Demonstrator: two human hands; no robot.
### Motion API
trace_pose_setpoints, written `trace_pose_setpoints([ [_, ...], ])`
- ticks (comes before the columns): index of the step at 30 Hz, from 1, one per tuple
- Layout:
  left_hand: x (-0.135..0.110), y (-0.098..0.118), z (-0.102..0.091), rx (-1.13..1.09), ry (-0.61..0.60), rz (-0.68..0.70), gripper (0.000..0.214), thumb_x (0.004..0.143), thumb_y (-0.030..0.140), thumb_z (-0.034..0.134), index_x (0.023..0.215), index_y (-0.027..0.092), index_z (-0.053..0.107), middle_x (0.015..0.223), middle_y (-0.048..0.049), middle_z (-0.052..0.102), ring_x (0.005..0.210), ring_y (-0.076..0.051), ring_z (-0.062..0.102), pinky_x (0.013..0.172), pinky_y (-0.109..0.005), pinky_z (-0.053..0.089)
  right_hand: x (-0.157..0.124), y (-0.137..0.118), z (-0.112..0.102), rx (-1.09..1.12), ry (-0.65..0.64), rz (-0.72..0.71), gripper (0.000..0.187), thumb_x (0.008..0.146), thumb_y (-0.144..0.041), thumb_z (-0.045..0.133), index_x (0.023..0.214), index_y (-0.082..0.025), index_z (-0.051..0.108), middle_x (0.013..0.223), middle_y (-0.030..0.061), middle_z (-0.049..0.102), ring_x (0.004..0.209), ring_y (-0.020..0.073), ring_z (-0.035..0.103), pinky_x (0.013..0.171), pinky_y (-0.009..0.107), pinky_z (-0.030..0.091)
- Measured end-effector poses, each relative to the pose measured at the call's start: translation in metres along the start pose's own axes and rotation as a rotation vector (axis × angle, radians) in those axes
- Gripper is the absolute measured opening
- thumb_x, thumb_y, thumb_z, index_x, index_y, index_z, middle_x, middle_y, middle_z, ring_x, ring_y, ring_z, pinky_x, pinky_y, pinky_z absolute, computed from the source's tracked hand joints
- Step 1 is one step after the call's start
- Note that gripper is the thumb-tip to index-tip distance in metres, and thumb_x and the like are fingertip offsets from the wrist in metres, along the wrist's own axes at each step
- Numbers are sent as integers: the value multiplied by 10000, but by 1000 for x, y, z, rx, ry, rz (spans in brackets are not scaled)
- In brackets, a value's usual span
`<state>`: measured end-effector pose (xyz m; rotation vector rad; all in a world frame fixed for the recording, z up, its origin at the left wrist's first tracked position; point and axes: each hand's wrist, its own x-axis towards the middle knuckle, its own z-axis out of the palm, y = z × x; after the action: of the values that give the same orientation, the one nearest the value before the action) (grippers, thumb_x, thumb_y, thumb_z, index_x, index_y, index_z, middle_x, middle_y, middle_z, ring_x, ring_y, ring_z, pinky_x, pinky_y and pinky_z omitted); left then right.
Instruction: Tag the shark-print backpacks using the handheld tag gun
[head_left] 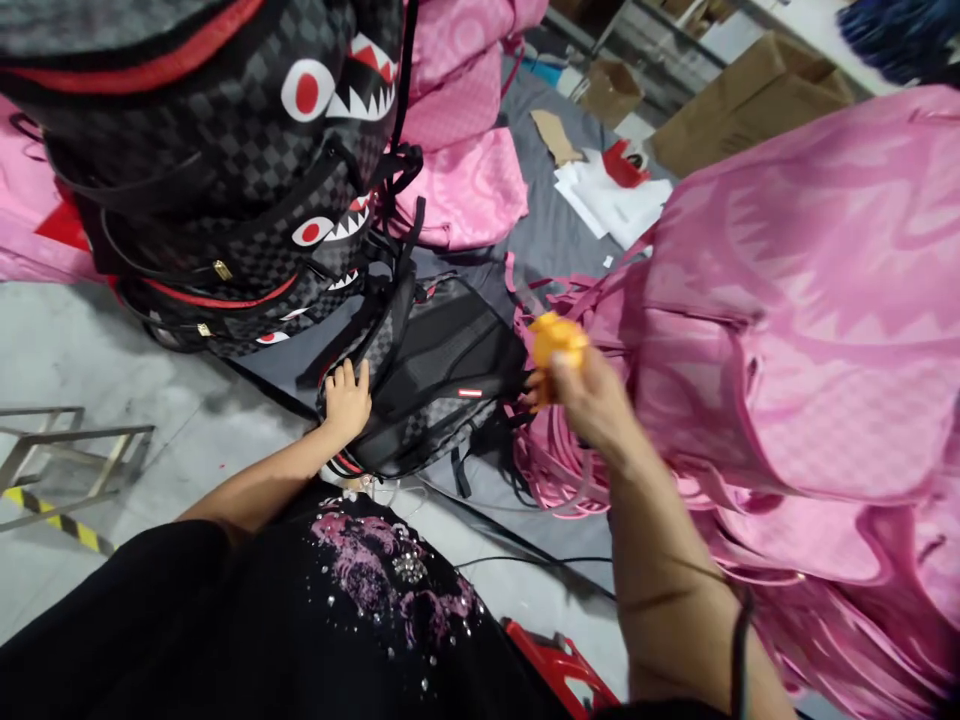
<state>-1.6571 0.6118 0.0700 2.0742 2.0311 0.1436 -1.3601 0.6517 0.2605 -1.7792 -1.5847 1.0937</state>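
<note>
A black and dark-grey checked backpack (442, 365) lies on its front on the grey cloth before me, its padded back and straps facing up. My left hand (349, 402) rests on the near-left edge of this backpack, fingers lying apart on it. Over the backpack's right end, my right hand (589, 395) is closed round a yellow hand tool (556, 340), which blur keeps me from naming more exactly. Pink straps (559, 465) hang in a tangle just beyond and below that hand.
Black checked backpacks with shark faces (247, 130) are stacked at left. Pink backpacks (795, 300) are piled high at right, and more pink bags (469, 180) lie behind. White sheets (611, 205) and a cardboard box (750, 100) are farther back. A red stool (562, 665) stands below.
</note>
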Motion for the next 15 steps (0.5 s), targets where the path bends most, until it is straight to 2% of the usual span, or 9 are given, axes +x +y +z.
trace_pose_setpoints([
  [2, -9, -9, -5, -206, -34, 10, 612, 907, 191, 463, 1505, 83, 394, 1428, -244, 522, 1238, -353, 560, 1015, -487, 438, 24, 15, 7, -26, -97, 97, 498, 971, -569, 477, 1247, -156, 507, 707, 12, 617, 508, 154, 617, 458, 260, 508],
  [6, -16, -28, -14, -861, -70, -11, 532, 944, 392, 508, 1439, 197, 488, 1250, -112, 687, 1085, -229, 674, 959, -343, 511, 55, 43, 24, -275, 37, 186, 486, 990, -511, 433, 1297, -141, 501, 689, 41, 643, 497, 173, 613, 498, 283, 509],
  [7, -13, -32, -14, -1001, -105, -67, 532, 938, 440, 525, 1409, 195, 508, 1170, -105, 721, 991, -209, 703, 891, -318, 537, 55, 45, 32, -352, 4, 176, 490, 990, -498, 433, 1300, -127, 515, 725, 68, 667, 549, 191, 639, 549, 304, 529],
  [9, 1, -36, -13, -1201, -228, -276, 509, 952, 505, 496, 1317, 155, 550, 954, -96, 759, 760, -167, 715, 705, -256, 548, 46, 44, 54, -457, -248, 70, 469, 973, -488, 477, 1261, -130, 575, 877, 117, 716, 735, 221, 692, 699, 331, 556],
  [11, 19, -40, -10, -1287, -359, -505, 508, 980, 551, 415, 1172, 119, 599, 776, -97, 743, 606, -151, 683, 563, -217, 510, 35, 37, 73, -461, -547, -97, 434, 961, -474, 514, 1244, -158, 609, 1054, 122, 723, 921, 223, 692, 840, 319, 541],
  [12, 28, -43, -9, -1304, -410, -584, 523, 985, 568, 386, 1093, 111, 616, 719, -104, 729, 567, -156, 671, 525, -215, 498, 32, 34, 79, -478, -570, -121, 428, 972, -458, 501, 1259, -157, 603, 1104, 127, 715, 970, 224, 685, 878, 319, 528],
  [15, 46, -47, -6, -1305, -510, -665, 537, 975, 588, 386, 977, 112, 634, 628, -123, 700, 507, -185, 649, 474, -242, 490, 36, 29, 79, -626, -323, 12, 433, 990, -408, 472, 1264, -91, 581, 1103, 189, 707, 982, 253, 686, 890, 352, 519],
])
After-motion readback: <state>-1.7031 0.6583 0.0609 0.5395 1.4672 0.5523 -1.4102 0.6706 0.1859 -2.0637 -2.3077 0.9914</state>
